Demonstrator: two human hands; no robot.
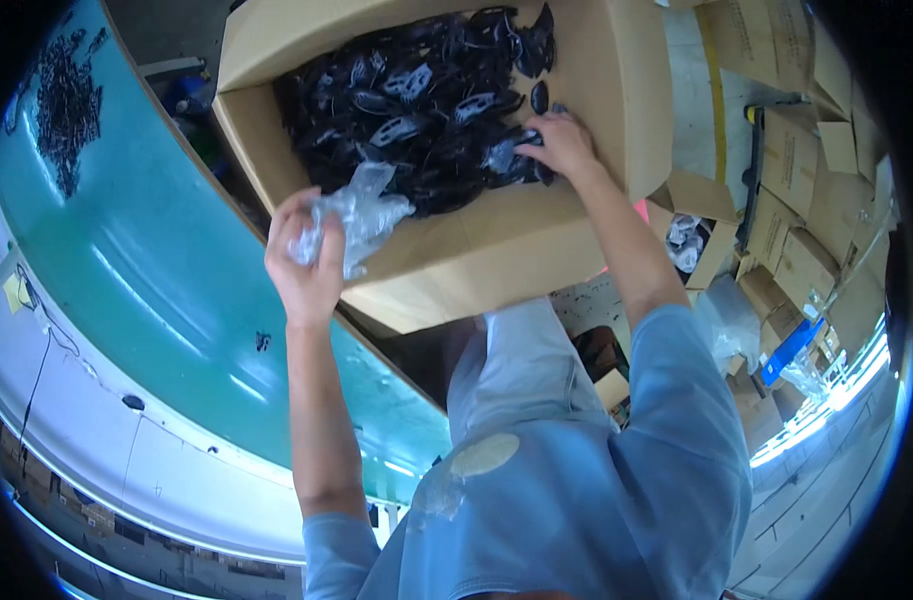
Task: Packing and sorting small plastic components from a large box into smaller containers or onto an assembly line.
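Observation:
A large open cardboard box (577, 230) sits in front of me, filled with several black plastic parts (417, 100), some in clear bags. My left hand (302, 260) is at the box's near left edge and grips a crumpled clear plastic bag (362, 215). Reaching into the box at its right side, my right hand (562, 145) closes its fingers on the black parts there. Whether it holds one part or a bagged bundle is unclear.
A green conveyor belt (147, 260) curves along the left, with a pile of small black parts (67, 100) at its far end and one loose piece (264, 341) nearer. Stacked cardboard boxes (807, 230) and clear bags (727, 320) crowd the right side.

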